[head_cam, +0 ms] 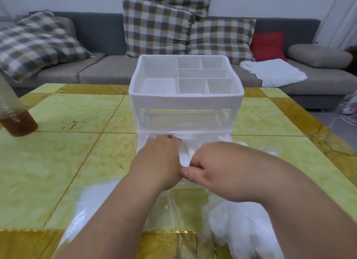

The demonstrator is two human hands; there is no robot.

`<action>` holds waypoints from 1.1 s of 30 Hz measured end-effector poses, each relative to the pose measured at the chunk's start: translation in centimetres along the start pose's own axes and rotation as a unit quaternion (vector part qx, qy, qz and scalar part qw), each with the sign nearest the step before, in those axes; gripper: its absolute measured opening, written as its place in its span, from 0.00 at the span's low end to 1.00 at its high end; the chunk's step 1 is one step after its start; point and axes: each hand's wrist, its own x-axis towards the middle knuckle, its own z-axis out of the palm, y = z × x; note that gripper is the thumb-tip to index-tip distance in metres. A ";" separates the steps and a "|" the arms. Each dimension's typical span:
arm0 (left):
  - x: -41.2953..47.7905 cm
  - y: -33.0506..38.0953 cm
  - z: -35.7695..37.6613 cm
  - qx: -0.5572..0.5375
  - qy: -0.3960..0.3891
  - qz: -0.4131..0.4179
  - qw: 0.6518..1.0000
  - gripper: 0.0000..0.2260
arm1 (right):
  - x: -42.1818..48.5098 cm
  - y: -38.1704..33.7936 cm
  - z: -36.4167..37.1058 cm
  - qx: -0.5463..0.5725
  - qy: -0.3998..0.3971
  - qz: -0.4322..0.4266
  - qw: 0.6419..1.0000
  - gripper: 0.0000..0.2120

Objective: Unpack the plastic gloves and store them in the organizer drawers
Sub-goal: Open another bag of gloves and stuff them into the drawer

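Head view | left hand [160,158] presses, right hand [212,167] pinches gloves [186,151] into lower drawer [142,144] | glove pile [241,226] not yet stored

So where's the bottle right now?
Head view: the bottle is at the far left edge of the table, apart from and left of the organizer.

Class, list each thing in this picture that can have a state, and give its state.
Top tray: compartments empty.
Upper drawer: shut, looks empty.
Lower drawer: pulled out, gloves inside.
Left hand: on those gloves, grip unclear.
Right hand: pinches those gloves.
Glove pile: heaped on table, unstored.
Plastic bag: flat on table.
Bottle: partly filled, brown liquid.
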 end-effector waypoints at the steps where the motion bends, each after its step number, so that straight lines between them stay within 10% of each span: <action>1: 0.0 0.0 0.0 0.003 -0.006 -0.008 1.000 0.21 | 0.2 0.2 0.4 -0.030 -0.022 0.001 0.999 0.24; 10: 0.1 0.3 0.2 -0.015 -0.010 -0.033 0.999 0.29 | 0.1 0.6 0.3 -0.064 -0.051 0.046 0.996 0.24; 17: 0.3 0.2 0.4 -0.014 -0.004 -0.033 0.999 0.28 | 3.4 2.0 3.0 -0.059 0.040 0.059 0.996 0.06; 21: 0.2 0.4 0.4 -0.013 0.000 -0.045 0.999 0.27 | 4.8 3.1 3.8 -0.007 0.036 0.102 0.994 0.22; 27: -1.1 1.3 -1.9 0.019 0.051 -0.063 0.997 0.07 | 5.7 3.3 4.0 -0.003 0.032 0.108 0.994 0.21; 33: -1.7 2.2 -1.7 0.051 0.005 -0.064 0.997 0.08 | 5.7 3.3 4.1 -0.019 0.033 0.089 0.995 0.22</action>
